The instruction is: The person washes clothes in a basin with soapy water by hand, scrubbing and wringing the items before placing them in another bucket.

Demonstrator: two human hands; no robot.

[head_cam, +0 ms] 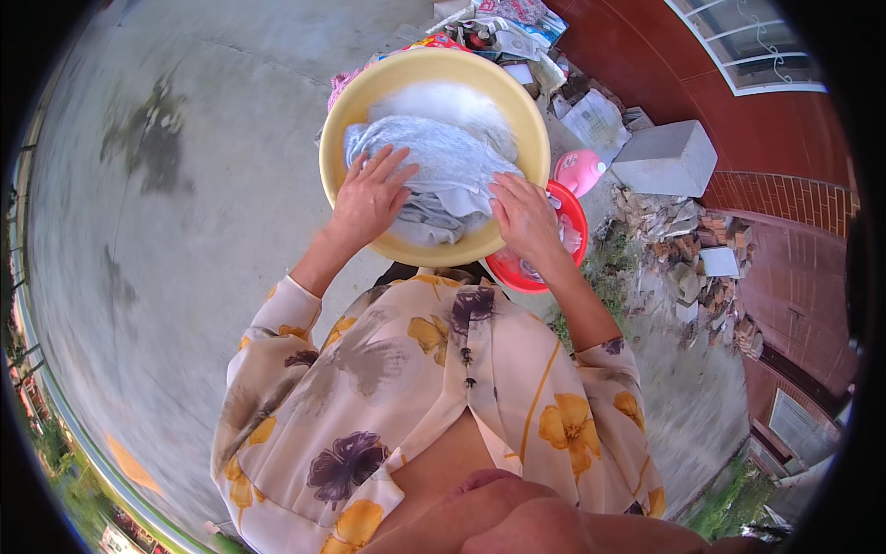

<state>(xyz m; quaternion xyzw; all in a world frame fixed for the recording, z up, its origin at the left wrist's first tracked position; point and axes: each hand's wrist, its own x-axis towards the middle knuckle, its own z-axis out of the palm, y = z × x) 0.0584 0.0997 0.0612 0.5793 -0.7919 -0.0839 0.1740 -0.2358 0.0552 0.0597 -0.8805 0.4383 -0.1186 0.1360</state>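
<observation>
A large yellow plastic basin (332, 156) stands before me with wet grey cloth (436, 149) and white suds (443, 97) in it. My left hand (374, 194) lies palm down over the cloth's left part, fingers spread. On the opposite side, my right hand (526, 211) reaches over the basin's rim, its fingertips at the cloth's edge. Whether those fingers pinch any fabric is hidden. Darker grey folds (429, 211) of cloth bunch up between the two hands, near the basin's close side.
A red basin (581, 239) holding clear plastic pieces sits right of the yellow one, partly under my right arm. Beyond it are a pink jug (580, 172), a pale block (668, 158) and rubble with bricks (692, 249). Boxes and bottles (477, 34) crowd the far side by a red wall (644, 62).
</observation>
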